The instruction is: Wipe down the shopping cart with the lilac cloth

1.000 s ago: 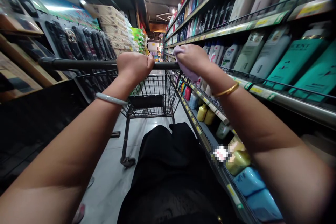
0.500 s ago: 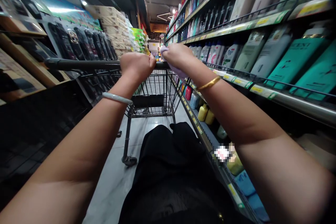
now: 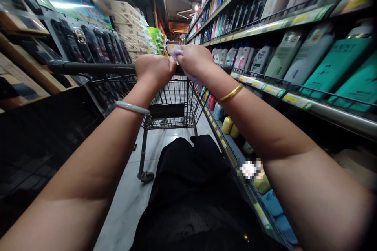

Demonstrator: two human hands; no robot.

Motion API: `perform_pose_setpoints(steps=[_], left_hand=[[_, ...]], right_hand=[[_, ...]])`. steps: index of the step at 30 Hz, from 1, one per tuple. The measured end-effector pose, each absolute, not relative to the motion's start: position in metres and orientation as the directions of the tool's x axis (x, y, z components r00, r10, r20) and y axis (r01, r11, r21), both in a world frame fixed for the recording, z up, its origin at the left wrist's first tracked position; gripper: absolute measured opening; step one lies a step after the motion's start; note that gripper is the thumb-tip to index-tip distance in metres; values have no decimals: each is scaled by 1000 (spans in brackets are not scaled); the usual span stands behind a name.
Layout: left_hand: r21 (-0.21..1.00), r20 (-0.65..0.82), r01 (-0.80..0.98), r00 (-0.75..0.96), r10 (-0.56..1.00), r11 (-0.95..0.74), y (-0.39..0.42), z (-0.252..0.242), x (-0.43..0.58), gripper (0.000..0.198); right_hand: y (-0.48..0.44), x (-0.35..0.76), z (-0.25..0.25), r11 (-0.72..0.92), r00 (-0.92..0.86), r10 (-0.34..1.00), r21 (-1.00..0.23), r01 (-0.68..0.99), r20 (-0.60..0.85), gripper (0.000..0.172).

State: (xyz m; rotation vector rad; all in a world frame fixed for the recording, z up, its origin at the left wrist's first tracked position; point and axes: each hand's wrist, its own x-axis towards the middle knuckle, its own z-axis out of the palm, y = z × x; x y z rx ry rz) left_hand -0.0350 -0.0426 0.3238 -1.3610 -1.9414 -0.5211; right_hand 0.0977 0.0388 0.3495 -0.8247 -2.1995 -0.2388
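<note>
A dark shopping cart [image 3: 187,120] stands directly in front of me. My left hand [image 3: 153,69] is closed around the middle of its handlebar [image 3: 94,68], with a pale bangle on that wrist. Close beside it, my right hand [image 3: 195,59] grips a light purple cloth [image 3: 177,51] against the bar. Part of the cloth hangs below the right fingers, and the rest is hidden in the hand. A gold bracelet [image 3: 231,93] circles the right wrist. As far as the wire shows, I cannot make out any goods in the cart.
Shelves [image 3: 297,102] of pump and shampoo bottles [image 3: 263,59] run close along the right. On the left hang packaged dark items [image 3: 82,43], with stacked boxes [image 3: 126,23] beyond. Grey tiled floor [image 3: 118,208] lies under the cart, and a wheel [image 3: 145,176] shows at its left.
My right hand has moved left along the handlebar with the cloth, nearer to my left hand, baring the bar's right end. The left hand keeps its hold.
</note>
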Motion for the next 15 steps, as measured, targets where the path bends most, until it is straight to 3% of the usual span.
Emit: perform_pose_setpoints(steps=[4,6,8,12,15], left_hand=[[-112,711,935,-162,684,338,-45,323,-38,75],[-86,720,936,-178,670,342,-47,323,-38,75],[-44,732,941,-199,652,337,-50,323,-35,73],[-34,725,941,-208,656,335,-52,324,-28,69],[-40,716,934,-222,662,356,-53,325,-27,73]], right_hand=[[19,113,315,850,-534,242,88,519,810,38],[16,127,304,864,-542,202,112,490,816,41],[22,138,310,853,-533,272,55,518,801,41],[44,143,349,745,-494,549,-128,654,674,28],[43,142,351,703,-455,554,-100,704,697,25]])
